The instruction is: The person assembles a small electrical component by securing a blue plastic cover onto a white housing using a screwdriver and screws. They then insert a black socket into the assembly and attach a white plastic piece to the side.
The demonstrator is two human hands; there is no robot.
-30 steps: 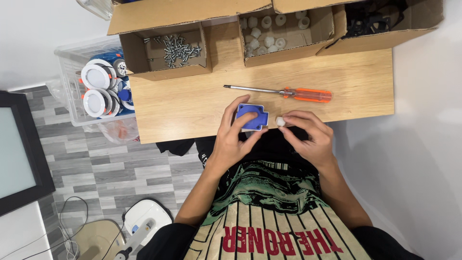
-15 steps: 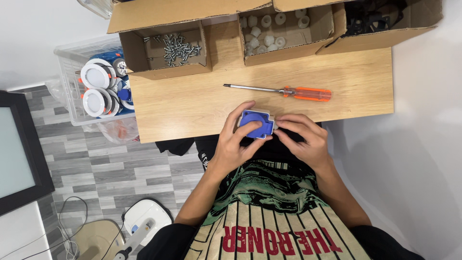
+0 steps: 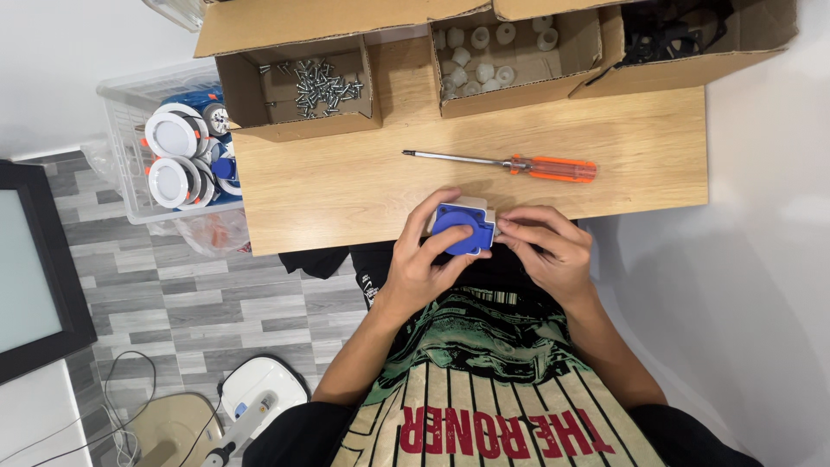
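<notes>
A small blue square socket part on a pale grey housing [image 3: 463,227] sits at the near edge of the wooden table [image 3: 346,186]. My left hand [image 3: 421,259] wraps around it from the left, thumb and fingers on its blue face. My right hand [image 3: 546,246] presses its fingertips against the part's right side; whether it holds a small piece there is hidden. An orange-handled screwdriver [image 3: 510,163] lies flat on the table just beyond both hands, tip pointing left.
Three open cardboard boxes line the far edge: one with several screws [image 3: 318,85], one with white round caps [image 3: 484,54], one with dark parts [image 3: 670,35]. A clear plastic bin of round white fittings [image 3: 177,160] stands left of the table. White walls border the right side.
The blue part has turned in my hands and now shows its blue face upward. My right fingers have closed in against its right side; the small white piece seen earlier is hidden.
</notes>
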